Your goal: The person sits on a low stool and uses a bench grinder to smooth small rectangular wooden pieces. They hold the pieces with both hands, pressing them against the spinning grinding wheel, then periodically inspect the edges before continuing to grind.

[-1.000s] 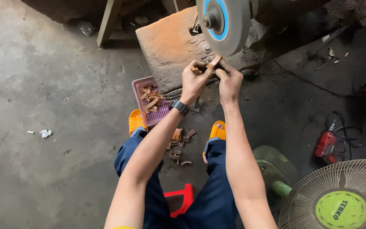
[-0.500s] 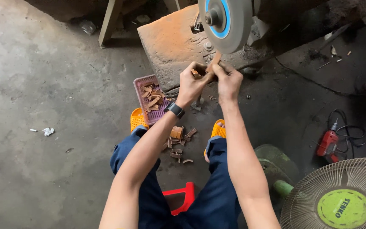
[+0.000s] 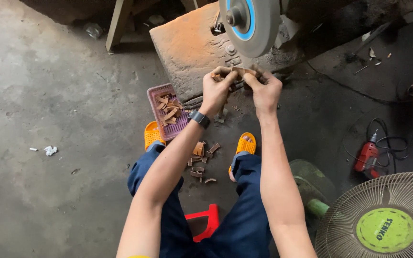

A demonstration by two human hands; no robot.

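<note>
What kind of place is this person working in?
Probably a small workshop. A grinding wheel sits on a dusty block, both hands hold a small wooden piece up to it, and a red power drill lies on the bare concrete floor.

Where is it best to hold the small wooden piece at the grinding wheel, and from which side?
Probably at its two ends, one hand from each side, as the left hand and right hand do: the wooden piece lies crosswise just below the grinding wheel, so fingers stay off the wheel.
</note>
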